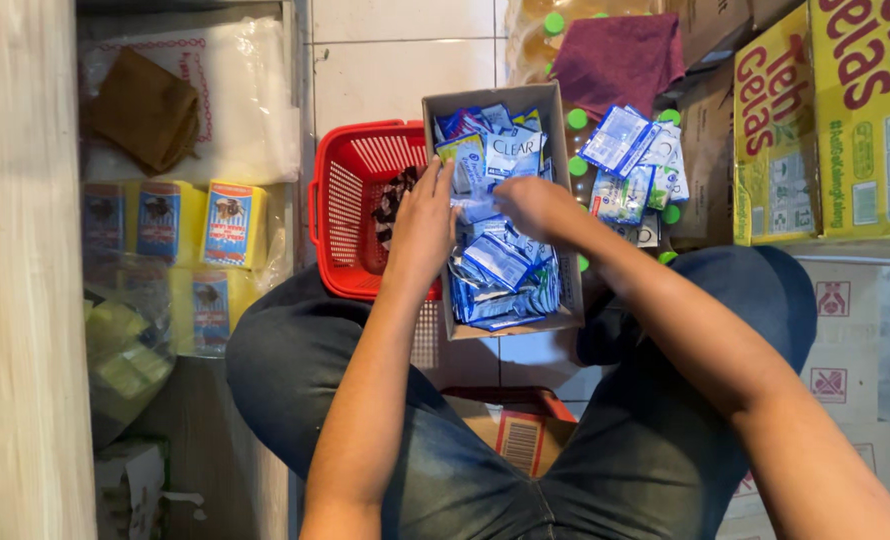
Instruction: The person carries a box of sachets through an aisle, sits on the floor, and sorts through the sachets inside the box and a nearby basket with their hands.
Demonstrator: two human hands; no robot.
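I had both hands inside the grey cardboard box [555, 200], which rested across my knees above the tiled floor [395, 60]. My left hand [422, 222] lay near the box's left wall with its fingers stretched almost flat onto the blue and white sachets [500, 270], pressing rather than gripping. My right hand [528, 205] was curled over the middle of the pile, fingers bent into the sachets; whether it had pinched one I could not tell. To sort such a loose, slippery heap well, I judged it best to steady the stack with the flat hand and lift strips singly with the other, keeping them below the rim. Room was tight: the red plastic basket [350, 215] touched the box on the left, and a second heap of sachets [633, 165] lay just beside the right wall on green-capped bottles [577, 118]. The yellow cartons [830, 120] closed the far right, so free movement ran mainly upward and toward me.
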